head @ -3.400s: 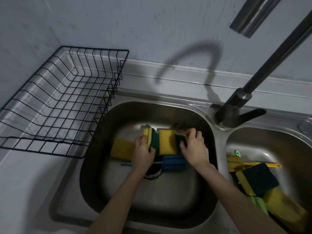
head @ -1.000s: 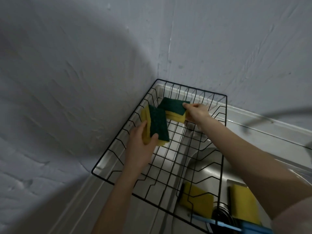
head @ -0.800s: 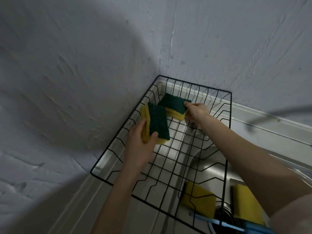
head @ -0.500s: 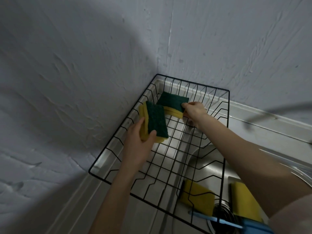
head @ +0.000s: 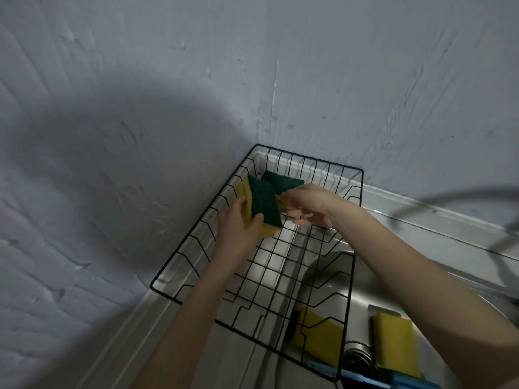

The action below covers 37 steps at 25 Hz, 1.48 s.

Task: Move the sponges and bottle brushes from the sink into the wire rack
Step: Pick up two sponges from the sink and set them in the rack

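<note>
Compared with half a second ago, the right hand (head: 310,204) is no longer pinching its sponge: its grip is opening, fingers spreading and blurred with motion, just beside the green-topped sponge (head: 283,181) now lying in the far left corner of the wire rack (head: 356,248). The left hand (head: 238,230) is sitting in much the same spot as before, still gripping the second sponge (head: 262,210), thumb curling over its lower edge.

On the left, a rough, pale plastered wall (head: 112,136) is meeting another wall in a corner directly behind the rack, with a broad round shadow falling across it. The black rack is resting on the stainless steel worktop (head: 146,332), its right part reaching over the sink basin (head: 331,279).

The held sponge is standing tilted on its long edge over the rack's far left part, green scouring face turned toward the right, yellow foam toward the wall, long axis running from upper left to lower right. The released sponge is lying green face up, long axis roughly left to right, partly hidden behind the held one.

Further right, down in the basin, two yellow sponges (head: 317,338) (head: 396,341) are lying either side of the drain (head: 358,363), and a blue bottle brush (head: 365,381) is lying across the bottom edge.
</note>
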Motion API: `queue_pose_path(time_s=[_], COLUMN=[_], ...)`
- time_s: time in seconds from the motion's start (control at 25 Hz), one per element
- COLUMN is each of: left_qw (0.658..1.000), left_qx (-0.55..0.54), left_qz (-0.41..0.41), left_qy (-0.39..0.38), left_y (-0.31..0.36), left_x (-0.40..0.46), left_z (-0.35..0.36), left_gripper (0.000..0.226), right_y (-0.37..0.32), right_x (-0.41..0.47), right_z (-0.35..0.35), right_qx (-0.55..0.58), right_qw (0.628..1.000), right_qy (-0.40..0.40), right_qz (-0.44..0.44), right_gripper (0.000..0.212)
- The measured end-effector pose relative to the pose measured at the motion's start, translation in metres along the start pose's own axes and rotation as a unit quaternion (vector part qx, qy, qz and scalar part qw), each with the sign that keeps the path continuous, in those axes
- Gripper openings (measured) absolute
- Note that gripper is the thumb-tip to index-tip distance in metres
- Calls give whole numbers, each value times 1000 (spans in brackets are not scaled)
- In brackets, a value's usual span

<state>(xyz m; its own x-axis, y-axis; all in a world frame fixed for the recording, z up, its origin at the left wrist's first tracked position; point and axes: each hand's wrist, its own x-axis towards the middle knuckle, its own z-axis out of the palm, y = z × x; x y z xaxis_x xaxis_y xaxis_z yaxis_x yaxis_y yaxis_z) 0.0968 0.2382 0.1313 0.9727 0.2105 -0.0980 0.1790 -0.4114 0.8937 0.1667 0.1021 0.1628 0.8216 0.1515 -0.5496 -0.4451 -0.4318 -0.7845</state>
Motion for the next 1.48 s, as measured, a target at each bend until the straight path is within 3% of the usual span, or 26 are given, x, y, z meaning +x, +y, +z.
queue_pose_path(time_s=[0.08,0.2,0.32,0.44,0.52,0.8,1.12,1.48], left_qw=[1000,998,987,946,921,881,863,853], left_qx=[14,-7,-68,-211,-284,-376,-436,-462], left_qz=[-17,-58,-128,-206,-232,-249,-226,-216], left_qy=[8,-2,-69,-132,-132,-144,-119,-111], left_y=[4,5,-1,1,6,9,7,13], left_x=[0,3,5,4,7,7,16,16], left_z=[5,10,13,15,16,22,22,16], left_gripper=[49,51,46,26,9,12,37,41], right_y=[0,3,5,9,13,25,29,31], right_x=[-6,-3,-3,8,12,27,38,43], right_z=[3,6,3,-1,-2,0,7,11], right_qx=[-47,-87,-163,-209,-223,-292,-289,-371], right_qw=[999,995,982,969,963,933,917,885], right_qy=[-17,10,27,59,80,107,145,144], right_qz=[-5,-45,-95,-119,-131,-180,-233,-243], right_gripper=[11,39,43,41,40,39,32,34])
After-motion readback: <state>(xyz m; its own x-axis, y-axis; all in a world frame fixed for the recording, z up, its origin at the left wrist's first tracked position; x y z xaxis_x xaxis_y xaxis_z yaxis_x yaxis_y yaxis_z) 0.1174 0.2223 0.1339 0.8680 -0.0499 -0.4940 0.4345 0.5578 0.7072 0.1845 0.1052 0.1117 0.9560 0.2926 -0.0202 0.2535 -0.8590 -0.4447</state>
